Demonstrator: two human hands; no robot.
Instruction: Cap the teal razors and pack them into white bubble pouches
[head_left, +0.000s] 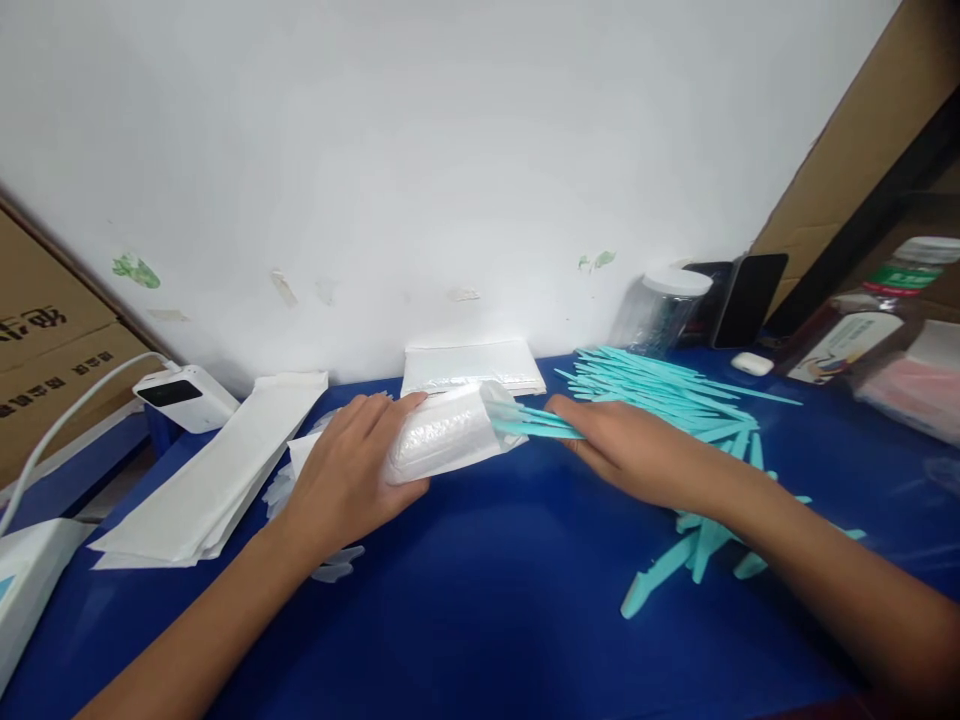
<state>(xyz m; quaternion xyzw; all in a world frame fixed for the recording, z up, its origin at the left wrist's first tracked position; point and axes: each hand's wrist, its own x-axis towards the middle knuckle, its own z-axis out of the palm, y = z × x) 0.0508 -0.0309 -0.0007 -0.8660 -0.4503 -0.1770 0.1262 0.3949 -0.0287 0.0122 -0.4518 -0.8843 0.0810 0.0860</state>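
My left hand [358,465] is closed around a white bubble mailer [442,435], whose open mouth faces right. Several thin turquoise sticks [544,423] are pinched in my right hand [611,440]. Their far ends lie inside the mailer's mouth, so those tips are partly hidden. Behind and beneath my right forearm spreads a loose pile of turquoise sticks [649,385], some with wider, blade-like ends. Translucent pale pieces [279,490] lie on the blue table [480,600], partly covered by my left hand.
Flat white mailers [210,470] are stacked at left beside a white power bank [187,395] with a cable. More mailers [474,367] lie against the wall. At right stand a lidded clear jar [664,310], a phone [748,300] and a bottle [862,320]. Cardboard [52,350] borders the left side.
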